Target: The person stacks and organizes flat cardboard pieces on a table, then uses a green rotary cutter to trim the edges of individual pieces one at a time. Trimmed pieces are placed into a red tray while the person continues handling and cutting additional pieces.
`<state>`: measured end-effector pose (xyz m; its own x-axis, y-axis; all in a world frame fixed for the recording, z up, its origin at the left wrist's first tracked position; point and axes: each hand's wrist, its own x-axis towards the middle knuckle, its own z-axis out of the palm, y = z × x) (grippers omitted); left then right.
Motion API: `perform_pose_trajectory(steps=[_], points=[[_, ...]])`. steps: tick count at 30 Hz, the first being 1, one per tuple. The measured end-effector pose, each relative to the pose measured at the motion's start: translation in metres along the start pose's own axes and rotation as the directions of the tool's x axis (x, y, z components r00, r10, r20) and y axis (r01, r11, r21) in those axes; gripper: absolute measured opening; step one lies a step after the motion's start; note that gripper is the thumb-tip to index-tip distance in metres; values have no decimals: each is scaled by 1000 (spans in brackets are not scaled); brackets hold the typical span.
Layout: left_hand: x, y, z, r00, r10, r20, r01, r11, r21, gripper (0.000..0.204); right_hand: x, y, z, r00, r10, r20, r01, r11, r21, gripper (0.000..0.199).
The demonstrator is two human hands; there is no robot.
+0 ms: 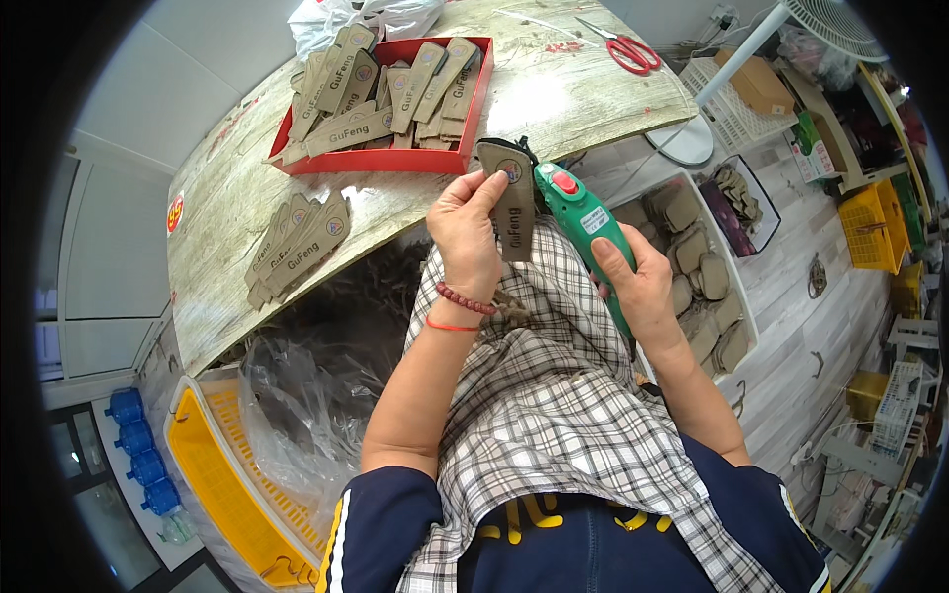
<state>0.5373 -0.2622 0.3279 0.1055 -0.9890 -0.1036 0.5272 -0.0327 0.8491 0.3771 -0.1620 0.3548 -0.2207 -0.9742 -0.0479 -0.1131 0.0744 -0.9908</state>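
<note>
In front of my plaid apron, my left hand (469, 222) pinches a flat grey-brown fabric strip (515, 222) with dark lettering and a small round emblem. My right hand (633, 282) is wrapped round a green handheld power tool (585, 219) with a red button. The tool's dark head sits right beside the strip's upper end; whether the two touch, I cannot tell. Similar strips fill a red box (371, 165) on the table ahead, some standing above its rim. A fanned pile of more strips (300, 247) lies at the table's left front edge.
Scissors with red handles (633, 54) lie on the wooden-topped table (554, 94). To the right, a white bin (741, 296) holds stacked brown pieces. A yellow basket (232, 494) and clear plastic bag (297, 415) stand lower left. A white fan (840, 25) rises at the upper right.
</note>
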Motion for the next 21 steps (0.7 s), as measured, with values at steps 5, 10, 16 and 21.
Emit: perform_pose_trajectory(steps=[5,10,16,21], points=[[7,12,-4,992,114,62,-119,990,74,14,-1,1,-2,999,0,43,0,1000,-13,46],[10,17,-5,983,152,104,-168,972,166,14,-3,1,0,999,8,44,-8,1000,4,46],[8,15,-14,980,109,169,-159,932,324,13,0,-1,-1,998,-8,56,9,1000,-14,46],[6,19,-21,957,104,273,-221,868,445,13,3,-2,-3,998,-23,66,24,1000,-11,46]])
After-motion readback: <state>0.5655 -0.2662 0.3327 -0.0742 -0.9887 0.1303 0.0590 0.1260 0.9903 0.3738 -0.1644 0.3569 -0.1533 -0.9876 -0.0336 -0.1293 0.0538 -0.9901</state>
